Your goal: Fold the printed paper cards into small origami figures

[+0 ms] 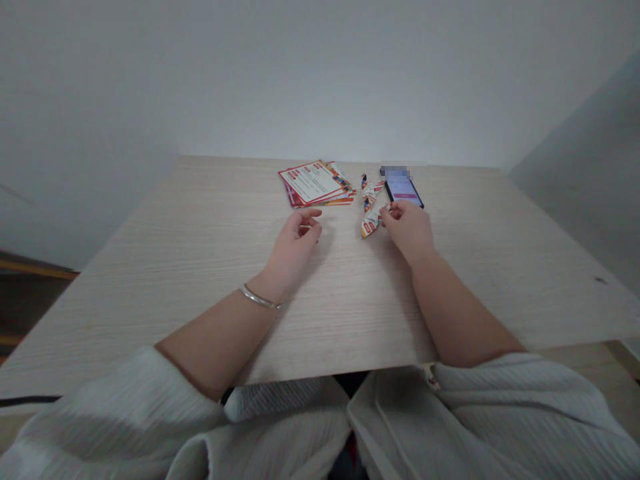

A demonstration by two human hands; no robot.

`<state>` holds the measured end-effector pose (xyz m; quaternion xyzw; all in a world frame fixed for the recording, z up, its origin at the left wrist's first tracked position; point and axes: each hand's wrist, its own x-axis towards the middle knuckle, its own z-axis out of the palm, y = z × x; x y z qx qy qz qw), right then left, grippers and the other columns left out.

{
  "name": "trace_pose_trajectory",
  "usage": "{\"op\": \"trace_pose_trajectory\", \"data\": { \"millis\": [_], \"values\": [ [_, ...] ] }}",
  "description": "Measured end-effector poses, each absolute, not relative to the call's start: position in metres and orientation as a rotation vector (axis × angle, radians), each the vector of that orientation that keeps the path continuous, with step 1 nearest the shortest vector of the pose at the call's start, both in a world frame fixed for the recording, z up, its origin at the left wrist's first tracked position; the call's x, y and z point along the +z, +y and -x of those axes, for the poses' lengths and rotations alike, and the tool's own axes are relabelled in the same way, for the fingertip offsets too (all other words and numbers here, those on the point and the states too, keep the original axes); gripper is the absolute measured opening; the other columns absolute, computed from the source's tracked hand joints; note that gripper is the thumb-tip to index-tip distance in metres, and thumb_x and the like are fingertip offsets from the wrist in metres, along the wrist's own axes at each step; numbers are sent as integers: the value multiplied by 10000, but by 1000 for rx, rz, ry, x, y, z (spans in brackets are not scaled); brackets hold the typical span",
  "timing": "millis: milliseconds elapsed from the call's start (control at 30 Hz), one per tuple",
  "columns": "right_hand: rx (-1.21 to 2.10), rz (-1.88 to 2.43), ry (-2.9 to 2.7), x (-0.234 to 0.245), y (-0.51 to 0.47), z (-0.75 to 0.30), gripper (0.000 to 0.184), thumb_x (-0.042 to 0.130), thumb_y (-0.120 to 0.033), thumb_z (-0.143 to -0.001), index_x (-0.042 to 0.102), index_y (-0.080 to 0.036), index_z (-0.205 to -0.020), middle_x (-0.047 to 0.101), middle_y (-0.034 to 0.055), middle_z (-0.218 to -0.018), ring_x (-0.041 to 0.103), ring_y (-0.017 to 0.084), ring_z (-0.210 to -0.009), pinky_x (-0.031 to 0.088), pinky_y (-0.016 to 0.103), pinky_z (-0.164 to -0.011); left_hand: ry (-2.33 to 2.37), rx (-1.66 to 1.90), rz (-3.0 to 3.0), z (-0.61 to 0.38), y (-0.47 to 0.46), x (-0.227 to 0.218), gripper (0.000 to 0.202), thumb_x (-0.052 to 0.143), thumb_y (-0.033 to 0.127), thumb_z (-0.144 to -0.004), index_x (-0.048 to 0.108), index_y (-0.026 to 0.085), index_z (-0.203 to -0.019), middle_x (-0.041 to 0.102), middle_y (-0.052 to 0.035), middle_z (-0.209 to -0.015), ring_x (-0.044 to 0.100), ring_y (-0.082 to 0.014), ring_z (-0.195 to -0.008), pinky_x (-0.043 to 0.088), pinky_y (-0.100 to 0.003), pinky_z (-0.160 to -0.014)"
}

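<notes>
My right hand (407,229) pinches the right end of a folded printed paper piece (371,225), white with red and yellow marks. Just behind that piece lies a similar folded paper (371,191) with blue and red print; the two sit close, and I cannot tell whether they touch. My left hand (296,243) hovers low over the table with its fingers loosely bent and apart, holding nothing. Beyond its fingertips lies a fanned stack of printed paper sheets (314,183) with red borders.
A phone (403,189) with a lit screen lies behind my right hand. All of this is on a pale wood-grain table (200,247) whose far edge meets a grey-white wall (300,73). The table's near edge is against my lap.
</notes>
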<state>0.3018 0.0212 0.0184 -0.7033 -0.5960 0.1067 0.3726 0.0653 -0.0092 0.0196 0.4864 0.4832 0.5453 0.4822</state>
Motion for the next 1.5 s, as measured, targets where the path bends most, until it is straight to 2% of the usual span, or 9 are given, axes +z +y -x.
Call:
{"op": "trace_pose_trajectory", "data": {
  "millis": [200,333,533,700,800,967,1133,1300,1500],
  "values": [
    [628,1618,-1269,10,32,-304,127,667,-295,-916,734,-198,-964,785,57,-841,637,159,-580,530,332,-678,1211,1311,-1231,-68,-12,19,311,648,64,-790,709,209,-1058,633,10,-938,561,-138,-817,438,-259,-811],
    [679,1616,-1198,12,31,-298,373,701,-265,-870,648,-189,-1231,789,42,-897,665,157,-608,546,334,-709,1236,1314,-1322,-69,-14,23,287,653,95,-817,697,207,-1077,661,-21,-1043,600,-162,-940,461,-275,-877],
    [327,1595,-1460,22,19,-293,200,653,-281,-891,648,-212,-1079,758,60,-934,638,186,-689,527,361,-738,1305,1299,-1286,-70,-4,27,333,658,130,-811,704,199,-1133,697,-56,-1175,628,-195,-1093,456,-343,-1062],
    [173,1530,-2052,28,8,-282,153,614,-254,-938,752,-212,-988,794,124,-1062,700,302,-1040,517,465,-1000,1479,1080,-1685,-54,28,30,380,618,180,-857,694,172,-1230,712,-125,-1281,651,-280,-1235,470,-461,-1145],
    [87,1482,-2261,27,4,-277,270,667,-256,-927,771,-145,-1151,775,173,-1253,649,357,-1249,446,506,-1157,1551,1013,-1866,-40,51,32,427,667,124,-793,714,129,-1217,665,-183,-1401,547,-354,-1409,329,-510,-1265],
    [83,1572,-2347,23,5,-277,553,679,-240,-922,633,-87,-1451,690,223,-1433,602,386,-1364,436,537,-1197,1592,758,-2236,-32,72,29,513,620,130,-861,658,92,-1371,522,-227,-1609,379,-384,-1566,214,-556,-1312],
    [79,1638,-2330,20,10,-278,663,632,-189,-943,500,-19,-1570,549,257,-1596,475,383,-1524,337,533,-1290,1665,539,-2447,-34,82,24,375,563,177,-922,731,103,-1249,688,-256,-1373,562,-436,-1386,269,-668,-1235],
    [23,1643,-2342,21,8,-275,657,640,-242,-952,521,-50,-1569,493,240,-1649,377,400,-1584,306,573,-1298,1682,494,-2573,-31,82,29,265,541,241,-965,795,176,-1007,764,-169,-1164,644,-349,-1252,275,-532,-1261],
    [0,1575,-2394,27,6,-272,563,618,-266,-970,609,-97,-1507,571,182,-1600,465,381,-1523,359,559,-1272,1930,337,-2529,-37,73,43,373,466,213,-975,788,83,-1112,746,-262,-1203,692,-402,-1173,432,-540,-1076]
  ]
}}
